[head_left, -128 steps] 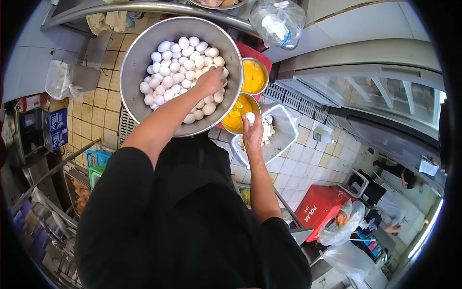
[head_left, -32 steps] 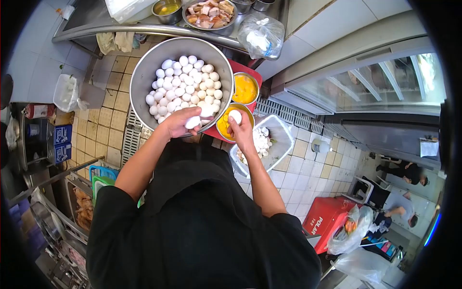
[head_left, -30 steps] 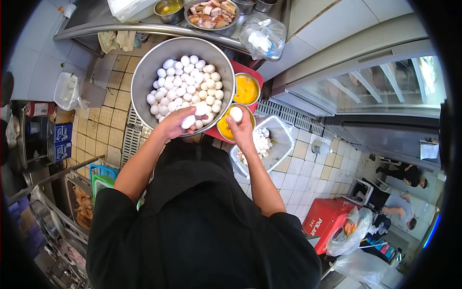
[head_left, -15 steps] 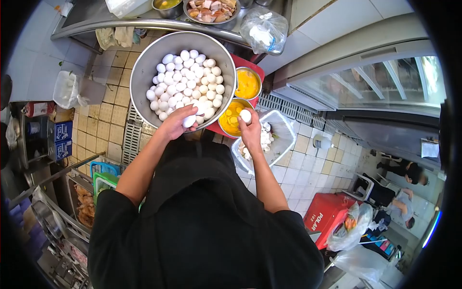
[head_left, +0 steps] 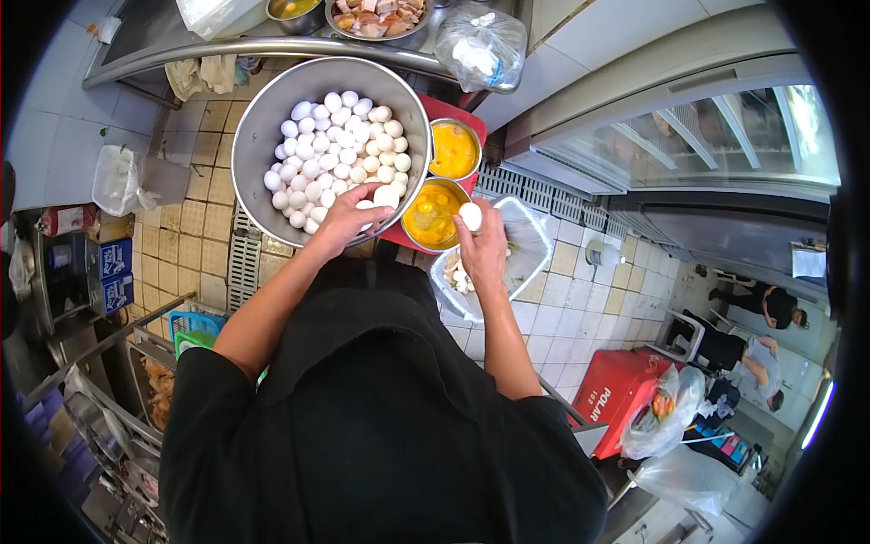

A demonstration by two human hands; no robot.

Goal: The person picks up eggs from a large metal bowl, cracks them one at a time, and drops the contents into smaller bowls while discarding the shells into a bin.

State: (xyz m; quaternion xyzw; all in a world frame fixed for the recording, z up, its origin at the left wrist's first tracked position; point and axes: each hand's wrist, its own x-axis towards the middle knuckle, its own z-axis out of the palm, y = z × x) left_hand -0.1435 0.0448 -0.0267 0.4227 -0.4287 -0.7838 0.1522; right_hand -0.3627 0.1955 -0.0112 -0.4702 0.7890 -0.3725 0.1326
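A large steel pot (head_left: 252, 136) is partly filled with white eggs (head_left: 340, 150). At its near right rim, my left hand (head_left: 340, 225) curls its fingers around eggs (head_left: 386, 196). My right hand (head_left: 488, 249) pinches a white egg (head_left: 470, 216) between thumb and fingers, beside the right edge of a steel bowl (head_left: 405, 232) of yolks and egg white (head_left: 430, 214). Below that hand and partly hidden by it, a lined bin (head_left: 535, 265) contains broken eggshells (head_left: 460, 275). Just beyond the nearer bowl stands another bowl of beaten-looking yellow egg (head_left: 454, 150).
Both bowls rest on a red surface (head_left: 476, 125). A metal counter (head_left: 272, 47) at the back carries a bowl of meat pieces (head_left: 379, 20) and a tied plastic bag (head_left: 482, 50). To the right are a glass-front fridge (head_left: 689, 136), a red box (head_left: 609, 399) and two people (head_left: 761, 358).
My right hand has shifted slightly right, from over the nearer bowl to its edge, still pinching the egg. My left hand stays at the pot's rim. The whole view has shifted slightly.
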